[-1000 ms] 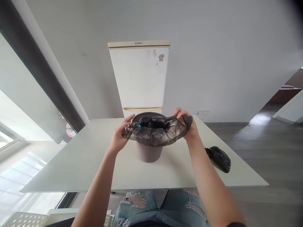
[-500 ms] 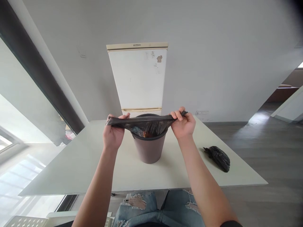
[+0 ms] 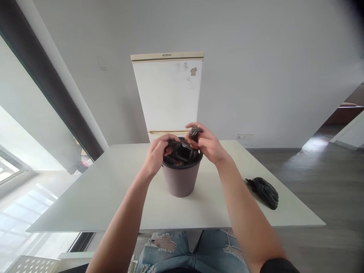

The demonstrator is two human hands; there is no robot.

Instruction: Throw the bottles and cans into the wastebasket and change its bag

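Seemingly midway, beyond a black bundle [image 3: 264, 192] at four o'clock from the bin [image 3: 181, 182], the left hand [image 3: 157, 151] at ten and right hand [image 3: 207, 145] at one curl closed on the dark bag [image 3: 179, 156], partly gathered but showing no knot, its body inside the bin, the fridge [image 3: 168, 94] at twelve.

The bin [image 3: 182, 182] stands on the table [image 3: 99, 189], about midway between its left and right edges, with one bag [image 3: 178, 156] in it. A second bag [image 3: 265, 192] lies to the bin's right, toward the table's near right corner. Beyond the far edge, a refrigerator [image 3: 167, 94] stands before the wall [image 3: 256, 76].
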